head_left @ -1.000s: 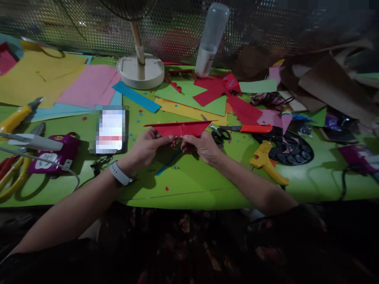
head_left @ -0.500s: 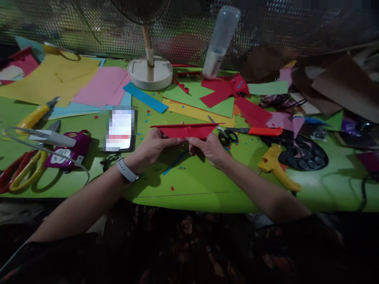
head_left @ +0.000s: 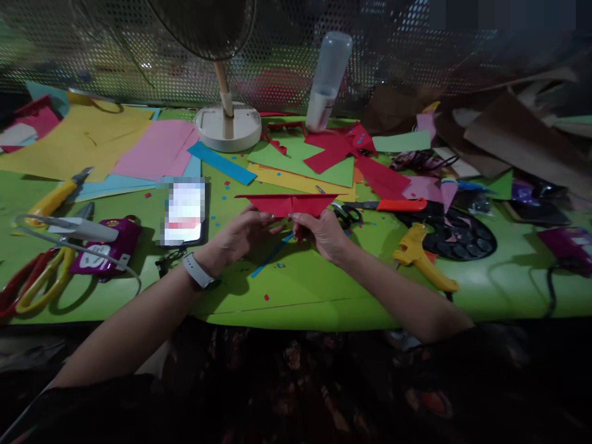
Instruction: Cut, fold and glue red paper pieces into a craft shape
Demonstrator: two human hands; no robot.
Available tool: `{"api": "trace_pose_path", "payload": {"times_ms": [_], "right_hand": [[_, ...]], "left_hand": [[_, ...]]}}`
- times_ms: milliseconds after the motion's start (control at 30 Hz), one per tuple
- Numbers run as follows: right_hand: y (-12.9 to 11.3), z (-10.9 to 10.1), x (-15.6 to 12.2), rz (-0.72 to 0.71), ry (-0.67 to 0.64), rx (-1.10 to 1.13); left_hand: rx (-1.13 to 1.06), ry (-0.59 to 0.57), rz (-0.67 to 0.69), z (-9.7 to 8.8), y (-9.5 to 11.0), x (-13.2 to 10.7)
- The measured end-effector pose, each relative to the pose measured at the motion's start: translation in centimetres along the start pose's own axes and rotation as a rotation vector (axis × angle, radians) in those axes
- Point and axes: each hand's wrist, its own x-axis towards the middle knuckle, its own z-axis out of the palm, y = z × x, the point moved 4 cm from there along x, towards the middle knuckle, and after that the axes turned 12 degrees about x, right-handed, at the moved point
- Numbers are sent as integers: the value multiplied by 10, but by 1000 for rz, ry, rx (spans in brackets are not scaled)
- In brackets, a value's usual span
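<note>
A folded piece of red paper [head_left: 272,205], with a long straight top edge and a seam down its middle, is held up over the green table. My right hand [head_left: 327,235] pinches it near the centre seam, thumb in front and fingers curled behind and below. At the left part of the paper, my left hand [head_left: 238,235] has its thumb on the lower edge; its fingers are loosely bent beneath, and their contact with the paper is partly hidden. Just beyond my right hand lie dark-handled scissors [head_left: 348,215]. Below the paper is a thin blue strip [head_left: 272,256].
A phone [head_left: 185,213], purple extension socket [head_left: 104,246], large scissors [head_left: 46,280] and yellow cutter [head_left: 58,196] lie left. A fan base [head_left: 228,126] and bottle [head_left: 328,83] stand behind. An orange-handled knife [head_left: 402,204] and yellow glue gun [head_left: 423,256] lie right, among coloured papers [head_left: 152,148].
My left thumb has slid left from the centre of the red paper, and the left fingers have loosened. My right hand keeps its pinch. The view has shifted slightly.
</note>
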Motion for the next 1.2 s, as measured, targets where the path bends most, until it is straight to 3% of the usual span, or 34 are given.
{"api": "trace_pose_path", "payload": {"times_ms": [100, 200, 267, 333, 467, 633, 833, 967, 1200], "right_hand": [[-14, -3, 0, -56, -5, 22], [-41, -14, -2, -126, -15, 68], [-52, -15, -5, -63, -140, 25], [-50, -10, -11, 86, -311, -90], [-25, 1, -19, 402, -515, -281], [-10, -1, -15, 497, -517, -353], [-11, -9, -6, 420, -421, -295], [-18, -11, 1, 250, -288, -229], [-29, -9, 1, -9, -221, -313]], "left_hand": [[-16, -112, -21, 4, 5, -5], [57, -217, -36, -3, 23, -7], [1, -159, 67, -13, 40, -6], [37, -120, 47, -17, 46, -4], [263, -211, -206, -7, 21, -5], [410, -246, -213, 4, -3, -10], [455, -225, -197, 5, 0, -8], [441, -164, -162, 3, 1, -6], [407, -114, -151, 3, 2, -6]]}}
